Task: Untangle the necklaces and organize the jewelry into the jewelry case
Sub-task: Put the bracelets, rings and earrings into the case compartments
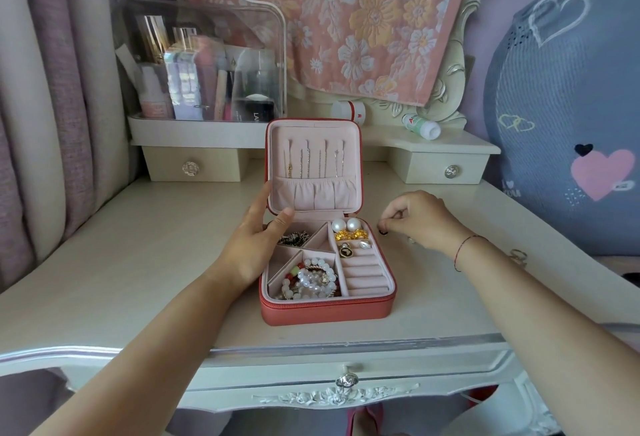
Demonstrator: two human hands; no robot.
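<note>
One jewelry case [311,314], open | left grip [252,245] flat on lid [349,158] | right grip [419,221] pinches dark piece [383,232] | cushion [554,106]: "YOU"

Both forearms reach in over the near edge of the counter [138,262], the left hand [256,245] with straight fingers [264,195] and thumb laid against the left side of the case lid [313,165], the right hand [420,222], toward the right edge, curled, its fingers pinching a small dark piece [383,232].
</note>
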